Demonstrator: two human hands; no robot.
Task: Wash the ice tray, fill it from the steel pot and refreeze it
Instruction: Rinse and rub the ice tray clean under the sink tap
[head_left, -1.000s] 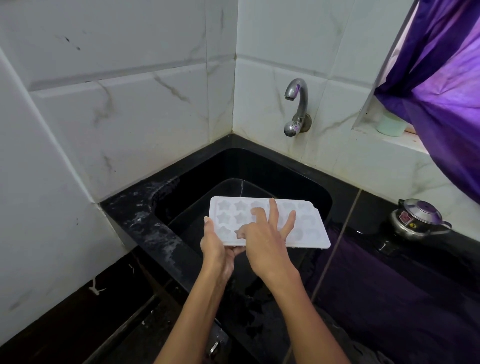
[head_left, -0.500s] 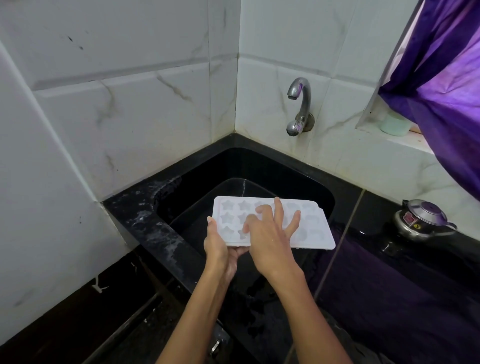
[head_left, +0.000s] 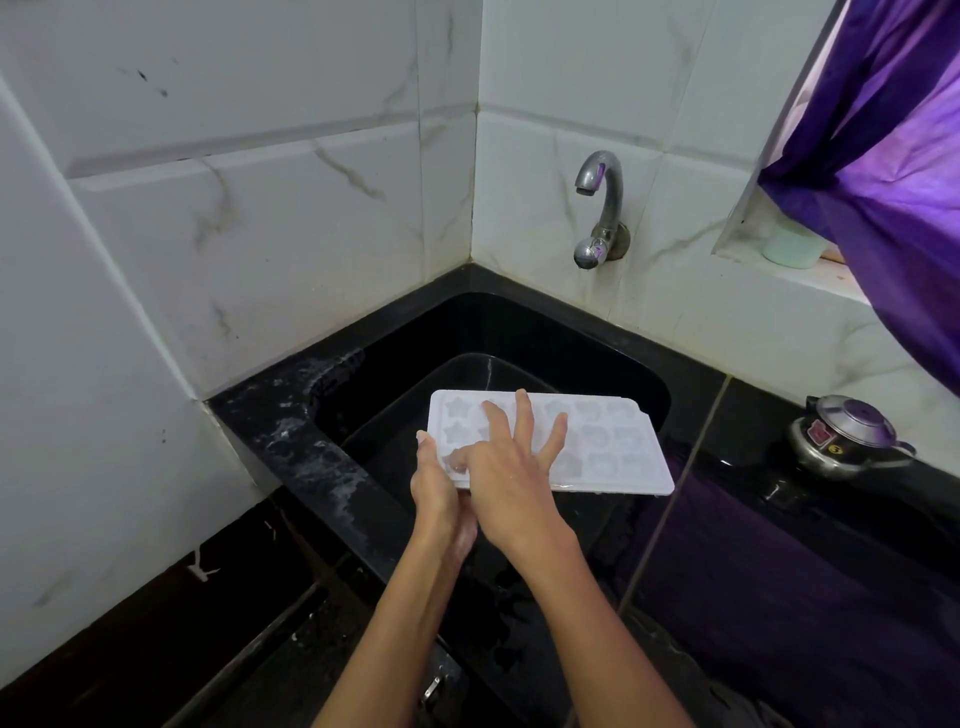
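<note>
Tray: our white ice tray (head_left: 597, 452) is up over the black sink (head_left: 613, 358), cups face up, star shapes.
L hand: our left hand (head_left: 439, 488) is closed on the tray's near left end, thumb on top.
R hand: our right hand (head_left: 511, 483) is wide open, fingers rubbing in the cups, holds nothing.
Tap: tap (head_left: 597, 208) on wall, no water coming out.
Done: we think washing is going on, not finished.
Left: fill from steel pot (we can't see it for sure), then freezer.
</note>
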